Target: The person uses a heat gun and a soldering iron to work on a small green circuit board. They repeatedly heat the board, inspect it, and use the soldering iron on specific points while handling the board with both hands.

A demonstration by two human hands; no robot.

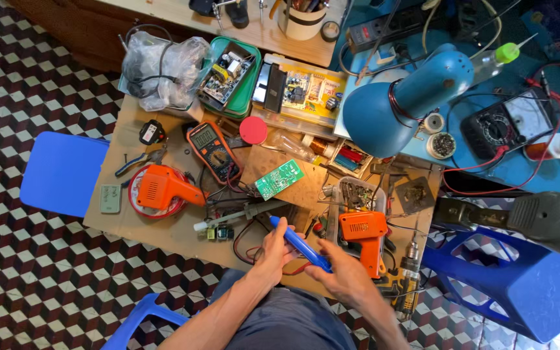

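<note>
Both hands grip one blue tool: left hand wraps its upper end, right hand clasps the lower; orange gun sits at two o'clock.

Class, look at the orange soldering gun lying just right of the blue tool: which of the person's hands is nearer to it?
Right. The right hand lies against the orange soldering gun, just below-left of it; the left hand is farther left, gripping the blue tool.
</note>
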